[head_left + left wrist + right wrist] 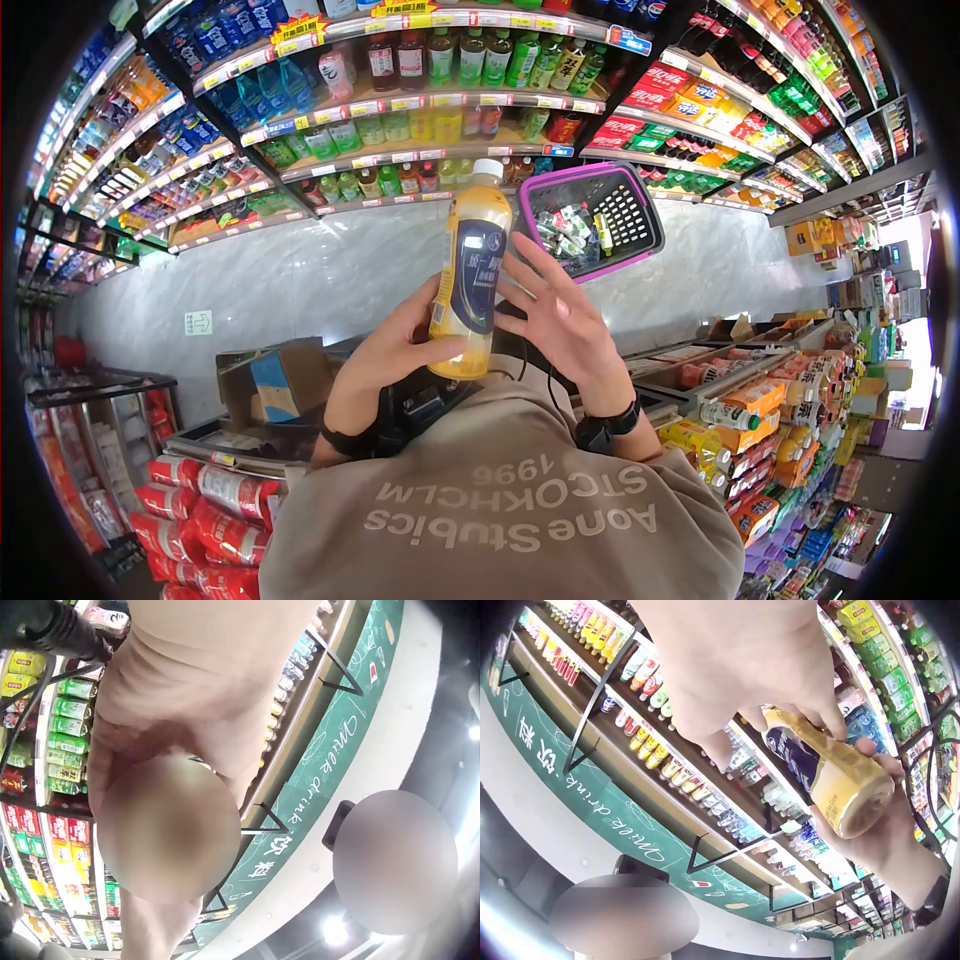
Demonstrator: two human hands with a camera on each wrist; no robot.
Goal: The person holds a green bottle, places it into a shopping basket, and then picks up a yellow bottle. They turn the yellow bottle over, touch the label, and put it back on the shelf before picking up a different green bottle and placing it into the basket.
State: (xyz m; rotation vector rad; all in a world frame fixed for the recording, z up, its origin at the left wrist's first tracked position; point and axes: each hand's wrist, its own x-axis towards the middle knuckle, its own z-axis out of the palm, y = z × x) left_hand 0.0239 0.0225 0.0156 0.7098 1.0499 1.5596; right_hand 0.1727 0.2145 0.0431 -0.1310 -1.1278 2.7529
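Observation:
A bottle of yellow drink (pixel 470 300) with a dark blue label and a white cap stands nearly upright before my chest in the head view. My left hand (pixel 390 350) grips its lower part, the thumb lying across the front. To the bottle's right, my right hand (pixel 570 320) has its fingers loosely spread, fingertips right at the label's edge. Seen from the right wrist, the bottle's base tilts toward the camera, with the left hand (pixel 885 844) around it. In the left wrist view the left hand (pixel 195 682) fills the middle, and a blurred patch hides what lies below it.
Beyond the bottle, a black shopping basket with a purple rim (pixel 527 215) stands on the grey floor (pixel 380 250), bottles inside. Drink shelves (pixel 420 105) curve along the far side. A cardboard box (pixel 290 375) is at left; red packs (pixel 205 515) lie near my left side.

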